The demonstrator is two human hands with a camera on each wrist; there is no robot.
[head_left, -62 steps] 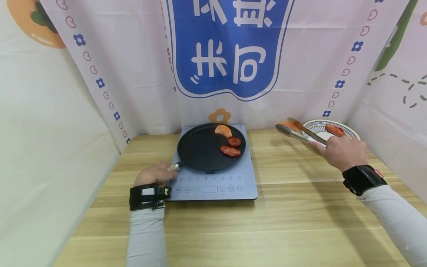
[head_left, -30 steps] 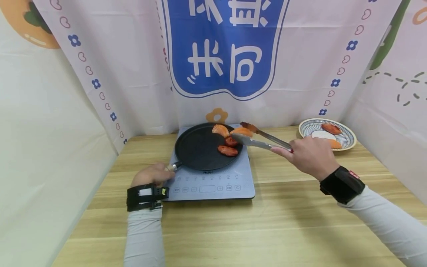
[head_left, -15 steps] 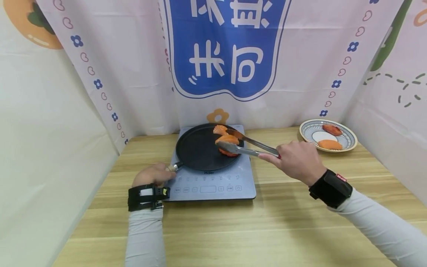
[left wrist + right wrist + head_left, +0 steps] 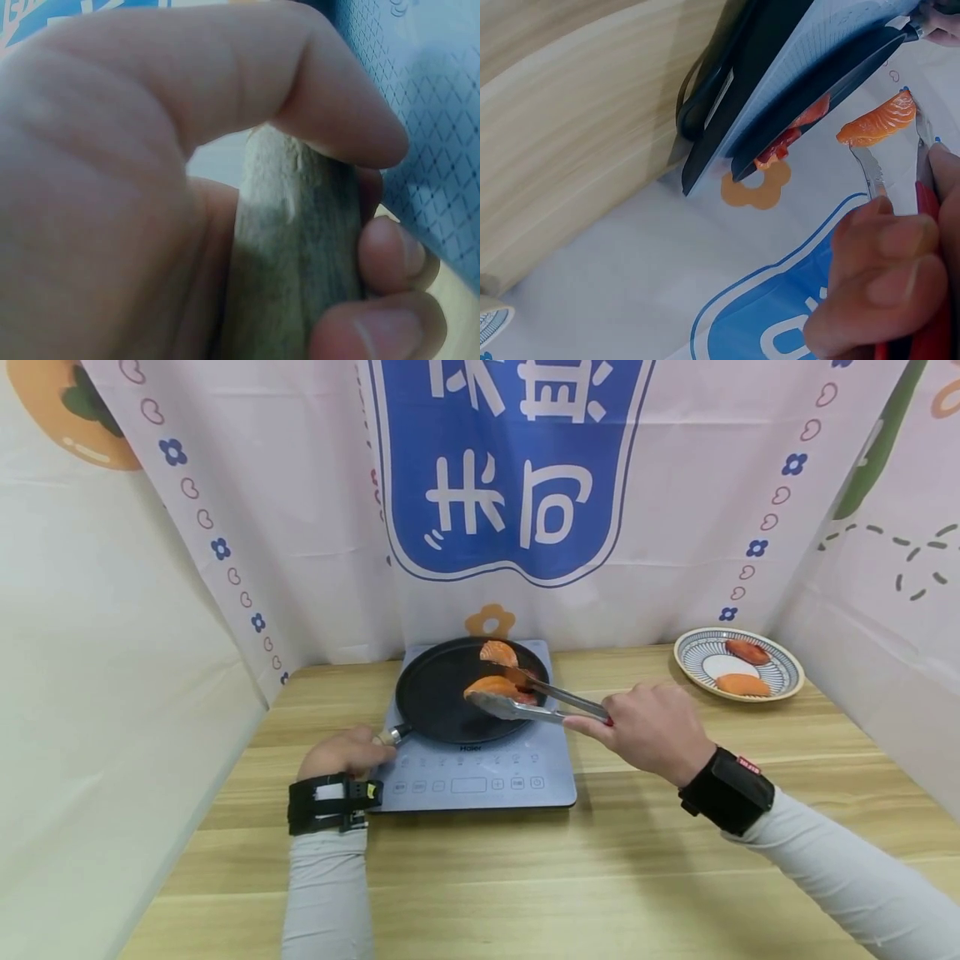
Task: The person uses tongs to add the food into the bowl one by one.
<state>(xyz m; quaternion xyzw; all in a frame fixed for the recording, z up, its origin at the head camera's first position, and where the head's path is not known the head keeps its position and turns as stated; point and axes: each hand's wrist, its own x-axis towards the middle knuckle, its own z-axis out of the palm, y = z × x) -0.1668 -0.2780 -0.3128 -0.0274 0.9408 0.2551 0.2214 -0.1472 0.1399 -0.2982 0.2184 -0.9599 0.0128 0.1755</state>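
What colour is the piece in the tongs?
The piece is orange with paler lines, clearest in the right wrist view.

Looks forward and down from the head, farthest off, over pan [image 4: 438, 702] and plate [image 4: 699, 670]. Peers very close along the handle [image 4: 292, 255] from the left wrist. From the right wrist, tilted, faces the curtain [image 4: 630, 262], sharing pan and plate edge with head view.

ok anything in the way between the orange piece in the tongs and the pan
Nothing visible blocks the orange piece in the tongs from the bare left part of the black pan; the red pieces and another orange piece lie toward its right.
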